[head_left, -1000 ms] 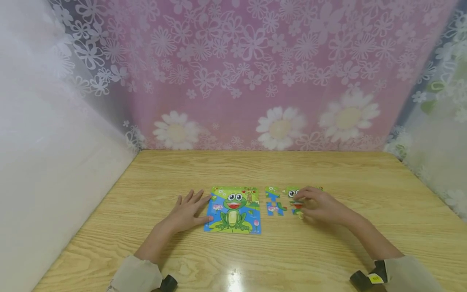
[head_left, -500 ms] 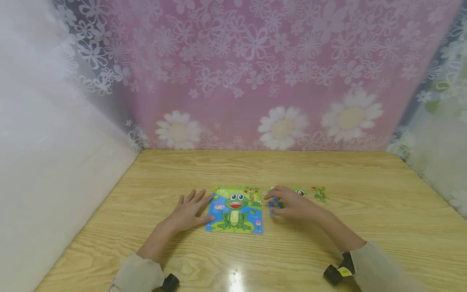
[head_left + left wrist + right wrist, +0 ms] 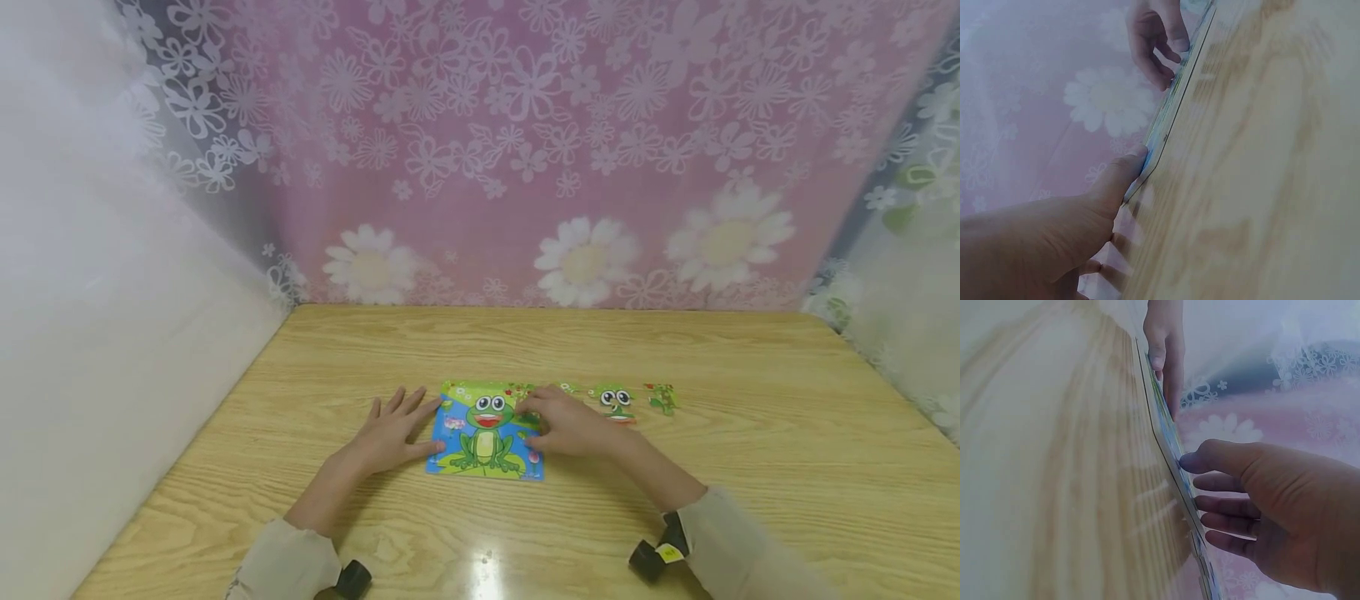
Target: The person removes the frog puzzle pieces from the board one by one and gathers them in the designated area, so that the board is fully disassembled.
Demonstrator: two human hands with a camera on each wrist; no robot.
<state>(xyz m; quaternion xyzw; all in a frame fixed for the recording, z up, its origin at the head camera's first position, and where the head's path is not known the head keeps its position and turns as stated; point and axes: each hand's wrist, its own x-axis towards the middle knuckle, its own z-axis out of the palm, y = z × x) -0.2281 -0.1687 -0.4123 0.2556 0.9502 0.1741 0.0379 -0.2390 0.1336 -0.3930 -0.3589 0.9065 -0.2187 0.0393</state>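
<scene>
A square frog jigsaw puzzle (image 3: 486, 450) lies flat on the wooden table in the head view. My left hand (image 3: 386, 433) rests at its left side, fingers spread, with the thumb (image 3: 1129, 164) on the puzzle's edge. Over the right edge is my right hand (image 3: 576, 421); its fingertips and thumb touch the puzzle's right side, and no loose piece shows between them. In the right wrist view those fingers (image 3: 1229, 505) reach out loosely along the edge. Partly behind the right hand lie loose puzzle pieces, among them a frog-eyes piece (image 3: 617, 399).
A tree-patterned piece (image 3: 662, 398) lies farthest right in the row of loose pieces. The wooden table (image 3: 420, 542) runs back to a pink flowered curtain (image 3: 480, 167). A pale sheet (image 3: 135, 333) borders the left side.
My right hand has moved left from the loose pieces onto the puzzle's right edge, uncovering the frog-eyes pieces. My left hand has stayed at the left edge.
</scene>
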